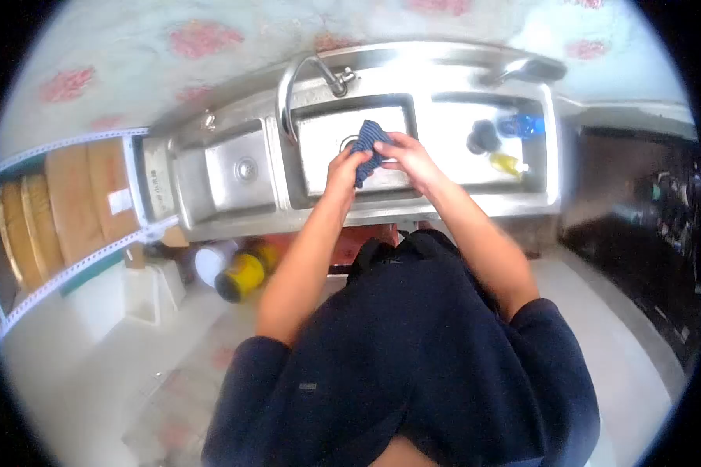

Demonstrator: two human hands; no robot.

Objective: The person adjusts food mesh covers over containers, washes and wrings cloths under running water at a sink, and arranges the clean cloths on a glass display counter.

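Blue striped cloth, which we judged light, limp and best pinched at its sides, was held by our left grip and right grip over the middle basin, faucet toward ten o'clock.

**Metal, cloth, cardboard and plastic: surface finishes**

The sink is bare silvery metal, smooth and bright, with soft, streaky reflections; the curved tap shows a harder, polished gloss. The striped cloth is a soft, creased matt fabric, and the dark shirt is likewise of matt textile. At left, the cartons are dull brown cardboard, one bearing a flat white label, apparently paper. The shelf frame, punched with holes, looks like painted metal. The blue item in the right-hand basin resembles glossy, translucent plastic. The wall appears smooth, with a faint sheen.
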